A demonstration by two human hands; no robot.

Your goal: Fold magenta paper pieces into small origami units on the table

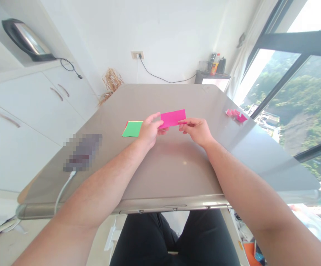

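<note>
A bright pink sheet of paper [173, 118], a flat oblong that looks folded, is held up above the table between both hands. My left hand [150, 130] grips its left end, with the thumb on the near face and fingers behind. At the lower right corner, my right hand [196, 129] pinches the paper between thumb and fingertips. Beside the left hand lies a stack of coloured paper [132, 129], green on top with red and yellowish edges showing; the hand hides its right part.
The grey table [166, 166] spreads around the hands. Crumpled pink paper pieces [236, 115] lie toward its right edge. On the left is a blurred-out dark device [83, 152] with a white cable [63, 192]. A kettle [28, 40] stands on the left cabinet, and windows are at right.
</note>
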